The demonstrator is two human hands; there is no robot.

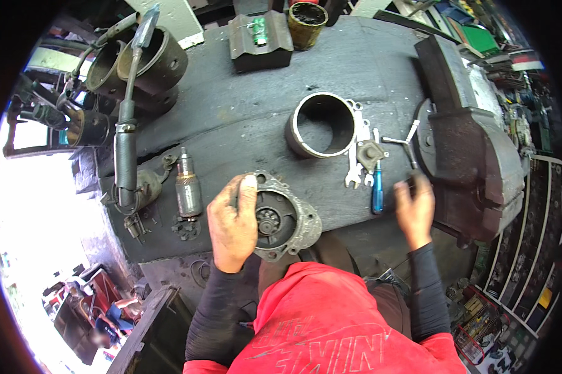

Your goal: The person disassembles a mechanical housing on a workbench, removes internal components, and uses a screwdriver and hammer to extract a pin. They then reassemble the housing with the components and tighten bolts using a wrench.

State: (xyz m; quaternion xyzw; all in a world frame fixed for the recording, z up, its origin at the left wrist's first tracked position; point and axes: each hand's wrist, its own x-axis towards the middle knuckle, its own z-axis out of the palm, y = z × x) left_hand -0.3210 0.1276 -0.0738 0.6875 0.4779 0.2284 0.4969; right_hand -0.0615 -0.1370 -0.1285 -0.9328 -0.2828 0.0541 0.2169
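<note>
A grey cast-metal housing [306, 227], round with bolt ears and a small toothed gear inside its opening, is gripped at its left rim by my left hand [231, 221]. The thumb lies along its upper edge. My right hand [416, 209] is over the bench's right part, fingers curled around something dark that I cannot make out. Just above its fingertips lies a three-armed wrench [408, 149]. To its left are a blue-handled screwdriver [377, 190], two spanners [353, 171] and a small square metal part [370, 154].
A hollow metal cylinder [323, 149] stands mid-bench. An armature [188, 190] and a motor body [145, 187] lie left, below large cylinder liners [159, 62] and a long rod tool [126, 118]. A bulky dark vise [468, 156] borders the right. A grimy can [307, 28] stands behind.
</note>
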